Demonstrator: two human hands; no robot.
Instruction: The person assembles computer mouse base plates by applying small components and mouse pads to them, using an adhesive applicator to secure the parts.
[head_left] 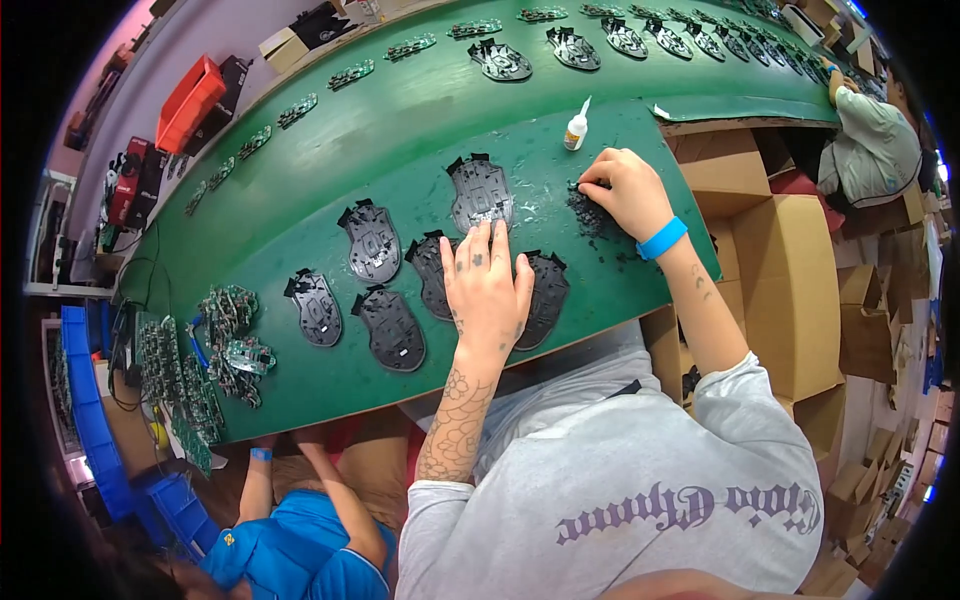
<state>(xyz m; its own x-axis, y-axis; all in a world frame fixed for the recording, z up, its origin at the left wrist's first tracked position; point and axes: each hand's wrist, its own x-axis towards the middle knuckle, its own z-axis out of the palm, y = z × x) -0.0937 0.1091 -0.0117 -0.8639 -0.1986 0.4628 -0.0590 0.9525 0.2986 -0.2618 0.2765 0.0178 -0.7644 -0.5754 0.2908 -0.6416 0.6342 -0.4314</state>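
My left hand (485,290) lies with fingers stretched out, its fingertips on the near end of a black plastic mouse base (480,185). Partly under that palm are two more such bases, one (430,270) to its left and one (545,300) to its right. My right hand (625,190), a blue band at its wrist, pinches thumb and fingers together at the edge of a pile of tiny black pieces (590,215). Whatever is between those fingertips is too small to make out. A small white glue bottle (576,128) with a pointed nozzle stands just beyond it.
Several more mouse bases (372,240) lie at the left. Stacked green circuit boards (180,375) fill the table's left end. Along the far bench run rows of boards (410,46) and shells (500,60). Open cardboard boxes (790,290) stand right. Co-workers sit at left front (300,540) and far right (870,150).
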